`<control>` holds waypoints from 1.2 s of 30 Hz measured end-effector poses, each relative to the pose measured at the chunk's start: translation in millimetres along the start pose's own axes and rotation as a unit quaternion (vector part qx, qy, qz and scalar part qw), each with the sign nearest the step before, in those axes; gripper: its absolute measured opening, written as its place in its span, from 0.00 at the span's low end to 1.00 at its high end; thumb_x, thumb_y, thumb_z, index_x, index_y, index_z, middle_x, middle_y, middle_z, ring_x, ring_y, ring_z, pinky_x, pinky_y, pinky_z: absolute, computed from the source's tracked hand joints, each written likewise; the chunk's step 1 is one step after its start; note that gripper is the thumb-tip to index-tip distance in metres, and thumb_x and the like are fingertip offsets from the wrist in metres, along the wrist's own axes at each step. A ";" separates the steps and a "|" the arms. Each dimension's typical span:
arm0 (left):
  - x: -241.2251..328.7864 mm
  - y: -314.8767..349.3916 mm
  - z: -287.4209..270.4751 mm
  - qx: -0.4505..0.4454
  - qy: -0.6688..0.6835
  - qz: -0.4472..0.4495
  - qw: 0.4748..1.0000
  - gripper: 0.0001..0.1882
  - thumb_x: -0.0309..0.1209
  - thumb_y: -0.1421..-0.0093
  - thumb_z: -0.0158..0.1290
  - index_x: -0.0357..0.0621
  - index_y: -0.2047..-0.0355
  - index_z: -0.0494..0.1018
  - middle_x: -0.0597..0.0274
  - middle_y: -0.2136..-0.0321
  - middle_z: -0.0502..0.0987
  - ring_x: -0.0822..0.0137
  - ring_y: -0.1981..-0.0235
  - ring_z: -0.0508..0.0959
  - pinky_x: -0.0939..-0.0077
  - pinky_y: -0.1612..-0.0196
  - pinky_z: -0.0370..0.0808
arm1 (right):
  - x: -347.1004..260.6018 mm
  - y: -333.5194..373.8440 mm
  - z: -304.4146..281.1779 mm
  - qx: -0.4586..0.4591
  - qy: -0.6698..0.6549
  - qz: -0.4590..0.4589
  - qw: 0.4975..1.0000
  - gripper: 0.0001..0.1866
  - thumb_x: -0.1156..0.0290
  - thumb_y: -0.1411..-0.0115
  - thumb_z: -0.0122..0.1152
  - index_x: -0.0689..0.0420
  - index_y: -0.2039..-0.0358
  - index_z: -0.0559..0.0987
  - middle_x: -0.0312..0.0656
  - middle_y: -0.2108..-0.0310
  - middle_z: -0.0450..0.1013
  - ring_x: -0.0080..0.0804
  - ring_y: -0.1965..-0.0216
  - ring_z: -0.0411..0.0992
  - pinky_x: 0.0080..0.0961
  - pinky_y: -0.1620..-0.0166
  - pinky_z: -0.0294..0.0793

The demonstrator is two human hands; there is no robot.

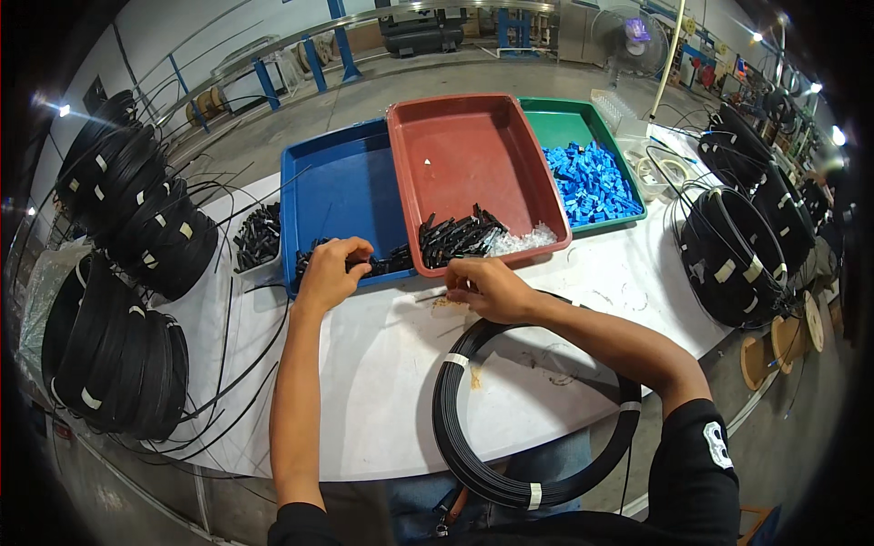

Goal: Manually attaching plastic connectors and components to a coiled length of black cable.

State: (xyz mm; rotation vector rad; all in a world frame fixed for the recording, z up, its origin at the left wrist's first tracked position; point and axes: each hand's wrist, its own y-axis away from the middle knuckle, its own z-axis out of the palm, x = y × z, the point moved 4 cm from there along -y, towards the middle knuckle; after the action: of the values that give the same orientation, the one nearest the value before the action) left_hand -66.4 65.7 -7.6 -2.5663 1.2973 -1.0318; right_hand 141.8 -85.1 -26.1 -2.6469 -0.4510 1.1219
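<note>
My left hand is at the near edge of the blue tray, by small black pieces lying there. Its thumb and forefinger curve with a gap between them, and I see nothing held. Just below the red tray, my right hand is closed in a pinch. A thin dark tip juts out left of its fingers, apparently a black cable end. Under my right forearm lies a coil of black cable, bound with white tape. The red tray holds black connector-like pieces and clear small pieces.
A green tray with blue pieces stands at the back right. Taped black cable coils pile up at the left, and more coils at the right. A white bin with black pieces sits left of the blue tray. Loose cables cross the white table.
</note>
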 end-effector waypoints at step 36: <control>52.1 -5.6 81.0 0.036 0.660 0.026 0.750 0.10 0.15 0.42 0.54 0.35 0.60 0.76 0.57 0.63 0.79 0.66 0.62 0.83 0.80 0.58 0.79 | -19.1 15.3 -40.7 0.143 -0.053 -0.106 0.983 0.09 0.81 0.40 0.59 0.59 0.59 0.80 0.42 0.63 0.73 0.33 0.65 0.73 0.28 0.62 0.73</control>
State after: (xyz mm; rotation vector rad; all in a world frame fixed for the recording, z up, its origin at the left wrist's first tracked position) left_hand 7.7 13.4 -40.2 -1.4337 1.2987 -2.9911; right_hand 161.7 -110.0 9.1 -2.2428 -0.5328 1.1676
